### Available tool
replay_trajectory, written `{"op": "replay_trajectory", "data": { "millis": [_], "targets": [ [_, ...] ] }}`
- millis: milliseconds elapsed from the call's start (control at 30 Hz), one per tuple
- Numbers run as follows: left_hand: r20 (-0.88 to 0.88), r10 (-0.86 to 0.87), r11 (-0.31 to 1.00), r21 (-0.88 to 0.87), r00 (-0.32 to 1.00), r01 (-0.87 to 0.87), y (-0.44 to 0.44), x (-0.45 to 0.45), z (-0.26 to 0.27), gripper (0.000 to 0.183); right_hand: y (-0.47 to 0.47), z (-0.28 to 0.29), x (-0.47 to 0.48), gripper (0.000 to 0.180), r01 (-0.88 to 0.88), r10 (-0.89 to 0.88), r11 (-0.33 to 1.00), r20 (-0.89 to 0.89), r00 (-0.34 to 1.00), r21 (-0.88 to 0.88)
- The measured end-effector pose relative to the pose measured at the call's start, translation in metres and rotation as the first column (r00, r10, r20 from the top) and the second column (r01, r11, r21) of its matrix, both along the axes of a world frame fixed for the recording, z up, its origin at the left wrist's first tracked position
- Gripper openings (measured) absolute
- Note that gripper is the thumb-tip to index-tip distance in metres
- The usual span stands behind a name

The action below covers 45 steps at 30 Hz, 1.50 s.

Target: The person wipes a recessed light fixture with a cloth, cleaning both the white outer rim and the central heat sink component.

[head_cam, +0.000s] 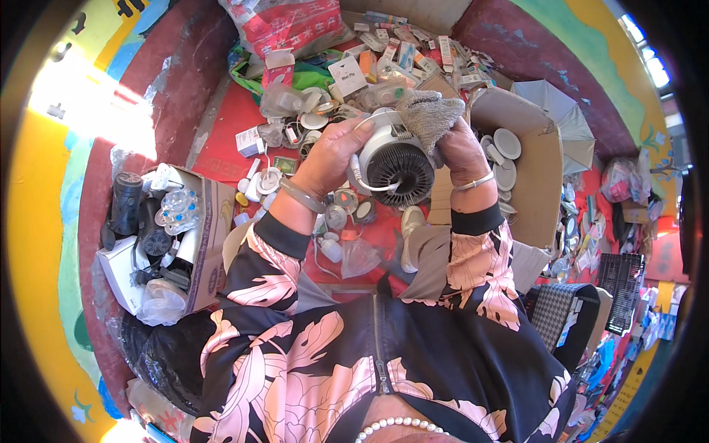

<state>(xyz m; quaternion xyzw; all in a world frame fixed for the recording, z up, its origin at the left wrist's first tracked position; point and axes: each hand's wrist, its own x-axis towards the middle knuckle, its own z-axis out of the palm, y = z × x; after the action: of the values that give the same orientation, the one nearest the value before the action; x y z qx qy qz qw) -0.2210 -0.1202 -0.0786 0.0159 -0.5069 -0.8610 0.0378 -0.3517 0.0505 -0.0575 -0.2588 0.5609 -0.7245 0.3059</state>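
A round white lamp fitting (382, 145) with a black finned heat sink (401, 176) and a short white cable is held up in front of me. My left hand (338, 149) grips its left side, thumb on top. A grey cloth (429, 116) lies bunched against the fitting's upper right side, with my right hand (461, 145) closed on it. Which fingers of my right hand touch the fitting is hidden by the cloth. Below and behind the fitting, loose round lamps (365, 210) and a clear plastic bag (359, 258) lie on a red sheet.
At left stands a cardboard box (213, 238) of torches and other items. An open cardboard box (534, 166) with round white panel lamps is at right, beside a silver umbrella (554, 119). Many small product boxes (407, 52) and a large printed bag (288, 25) are piled ahead.
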Motion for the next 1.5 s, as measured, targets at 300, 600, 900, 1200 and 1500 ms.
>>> {"op": "replay_trajectory", "data": {
  "millis": [300, 600, 900, 1200, 1500],
  "targets": [
    [0.03, 0.041, 0.996, 0.074, 0.999, -0.043, -0.006, -0.001, 0.003, 0.033, 0.02, -0.013, -0.017, 0.032, 0.026, -0.021, 0.999, 0.181, 0.983, -0.022],
    [-0.03, 0.106, 0.957, -0.269, 0.994, -0.11, -0.013, -0.003, -0.005, 0.031, -0.004, -0.01, -0.009, 0.038, -0.158, 0.175, 0.984, -0.256, 0.951, 0.086],
    [0.011, 0.081, 0.993, 0.081, 0.997, -0.082, -0.005, 0.002, 0.004, 0.034, 0.008, -0.009, -0.013, 0.04, -0.214, 0.204, 0.971, -0.098, 0.974, -0.11],
    [-0.064, 0.196, 0.892, 0.426, 0.978, -0.151, -0.014, 0.0, 0.009, 0.034, 0.001, -0.002, 0.0, 0.051, -0.176, 0.217, 0.925, 0.087, 0.972, -0.335],
    [-0.131, 0.247, 0.81, 0.571, 0.96, -0.131, -0.006, -0.001, 0.008, 0.033, -0.022, -0.007, 0.012, 0.051, -0.103, 0.178, 0.91, 0.155, 0.972, -0.401]
  ]
}}
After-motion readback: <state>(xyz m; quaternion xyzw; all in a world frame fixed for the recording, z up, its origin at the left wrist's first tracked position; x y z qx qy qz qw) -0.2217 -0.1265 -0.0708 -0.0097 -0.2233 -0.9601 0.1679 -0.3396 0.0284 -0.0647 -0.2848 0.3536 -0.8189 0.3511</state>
